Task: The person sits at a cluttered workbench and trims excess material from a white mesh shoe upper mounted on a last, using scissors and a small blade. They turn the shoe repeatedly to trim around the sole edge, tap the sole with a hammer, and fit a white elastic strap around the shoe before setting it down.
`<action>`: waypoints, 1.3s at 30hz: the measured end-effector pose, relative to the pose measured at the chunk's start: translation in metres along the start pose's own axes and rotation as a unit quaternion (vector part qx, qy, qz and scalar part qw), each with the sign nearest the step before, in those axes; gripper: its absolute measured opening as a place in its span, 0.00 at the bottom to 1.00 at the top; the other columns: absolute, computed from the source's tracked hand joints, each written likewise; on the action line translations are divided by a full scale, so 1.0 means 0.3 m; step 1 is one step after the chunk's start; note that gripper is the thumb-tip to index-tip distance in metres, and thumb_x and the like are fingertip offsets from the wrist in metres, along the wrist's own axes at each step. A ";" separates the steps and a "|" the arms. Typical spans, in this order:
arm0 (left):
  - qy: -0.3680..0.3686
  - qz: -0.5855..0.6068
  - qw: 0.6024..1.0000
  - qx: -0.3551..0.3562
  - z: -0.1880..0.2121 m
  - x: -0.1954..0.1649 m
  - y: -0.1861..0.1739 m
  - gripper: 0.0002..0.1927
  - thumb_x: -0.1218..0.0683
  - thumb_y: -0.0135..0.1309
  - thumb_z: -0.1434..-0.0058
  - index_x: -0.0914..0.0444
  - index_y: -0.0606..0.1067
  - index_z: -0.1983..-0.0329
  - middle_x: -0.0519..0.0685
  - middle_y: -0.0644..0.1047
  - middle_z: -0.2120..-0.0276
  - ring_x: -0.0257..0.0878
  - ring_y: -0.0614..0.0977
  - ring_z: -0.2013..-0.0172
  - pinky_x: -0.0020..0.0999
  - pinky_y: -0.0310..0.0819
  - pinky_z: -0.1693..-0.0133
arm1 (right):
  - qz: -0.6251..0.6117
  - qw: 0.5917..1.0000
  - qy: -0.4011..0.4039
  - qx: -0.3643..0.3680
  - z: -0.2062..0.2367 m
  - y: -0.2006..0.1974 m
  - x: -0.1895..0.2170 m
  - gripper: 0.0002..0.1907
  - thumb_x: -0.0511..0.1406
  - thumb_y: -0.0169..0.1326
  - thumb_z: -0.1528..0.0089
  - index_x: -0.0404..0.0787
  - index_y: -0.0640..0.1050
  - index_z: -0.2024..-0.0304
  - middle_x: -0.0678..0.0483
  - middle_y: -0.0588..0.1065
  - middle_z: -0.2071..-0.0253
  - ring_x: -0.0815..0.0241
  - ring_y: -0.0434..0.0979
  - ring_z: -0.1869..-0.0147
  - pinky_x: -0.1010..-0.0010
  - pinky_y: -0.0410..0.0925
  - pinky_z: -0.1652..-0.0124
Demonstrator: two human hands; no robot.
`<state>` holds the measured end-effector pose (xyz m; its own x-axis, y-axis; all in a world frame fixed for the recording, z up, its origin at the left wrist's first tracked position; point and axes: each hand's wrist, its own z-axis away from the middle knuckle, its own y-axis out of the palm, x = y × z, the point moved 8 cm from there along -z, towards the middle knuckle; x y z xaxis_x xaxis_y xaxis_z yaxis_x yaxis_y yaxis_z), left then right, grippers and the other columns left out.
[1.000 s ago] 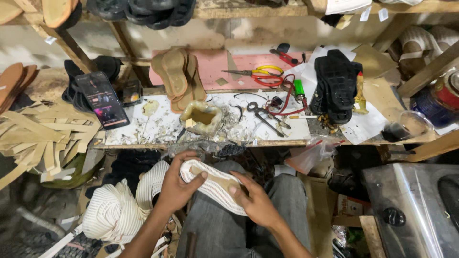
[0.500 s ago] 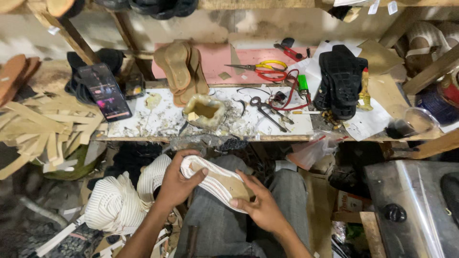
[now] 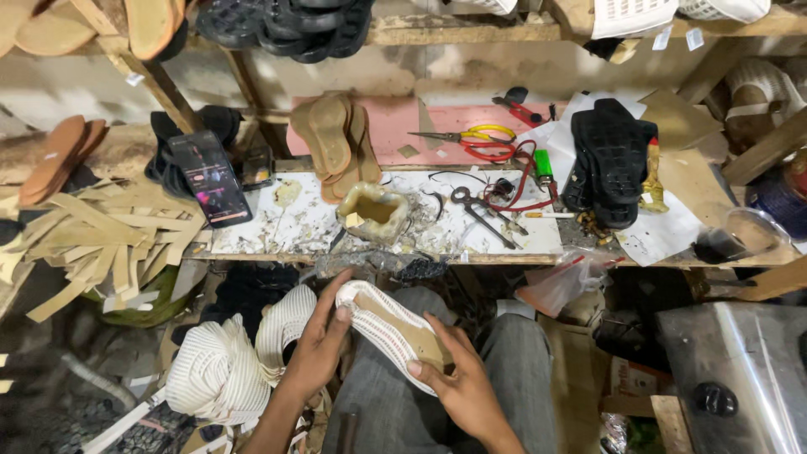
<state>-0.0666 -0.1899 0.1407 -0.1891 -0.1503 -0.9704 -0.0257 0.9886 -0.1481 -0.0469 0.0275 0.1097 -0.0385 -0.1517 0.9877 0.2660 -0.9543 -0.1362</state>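
Shoe upper (image 3: 393, 329), striped white, tan inside | left hand (image 3: 318, 346) pinches its end, right hand (image 3: 458, 382) cups beneath, fingers closed | steadied over lap | glue pot (image 3: 372, 211) on desk (image 3: 521, 240)

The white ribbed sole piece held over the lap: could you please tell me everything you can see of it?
The sole piece is an elongated, rounded shoe-sole shape, with a white ribbed rim and a flat tan inner face that looks like board or leather. It lies tilted, its far end up-left, its near end down-right, above the grey-trousered lap. The left hand grips its far end, thumb on the rim; the right hand cradles its near end, fingers curled over the edge.
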 end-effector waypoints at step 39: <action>-0.051 -0.181 0.960 0.207 -0.075 0.115 0.363 0.28 0.51 0.65 0.41 0.57 0.73 0.37 0.54 0.76 0.53 0.44 0.80 0.57 0.38 0.75 0.54 | 0.386 0.883 -0.201 0.173 0.292 0.178 -0.220 0.16 0.41 0.55 0.35 0.46 0.79 0.46 0.51 0.77 0.53 0.47 0.79 0.49 0.50 0.68 0.53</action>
<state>-0.0981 -0.0873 0.0954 -0.1434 -0.5044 -0.8514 0.3247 0.7887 -0.5220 0.0542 0.0089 0.0439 0.6104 -0.5526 0.5675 0.3449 -0.4597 -0.8184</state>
